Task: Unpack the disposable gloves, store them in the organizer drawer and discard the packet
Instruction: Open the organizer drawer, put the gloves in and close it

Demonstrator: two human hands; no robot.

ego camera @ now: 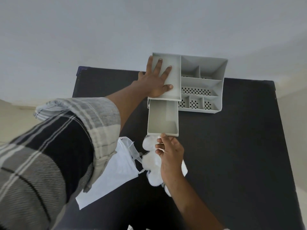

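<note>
A grey plastic organizer (203,83) stands at the far edge of the dark table. Its drawer (162,118) is pulled out toward me and is empty. My left hand (156,78) lies flat, fingers spread, on the organizer's top left section. My right hand (171,153) is at the drawer's front edge and grips a bunch of clear, whitish disposable gloves (152,161) that hangs down from it over the table. The torn white packet (116,170) lies flat on the table to the left of the gloves, partly under my left sleeve.
The organizer's right part has several open compartments with perforated floors (196,91). The dark table (232,146) ends at a pale wall behind the organizer. Pale floor shows on both sides of the table.
</note>
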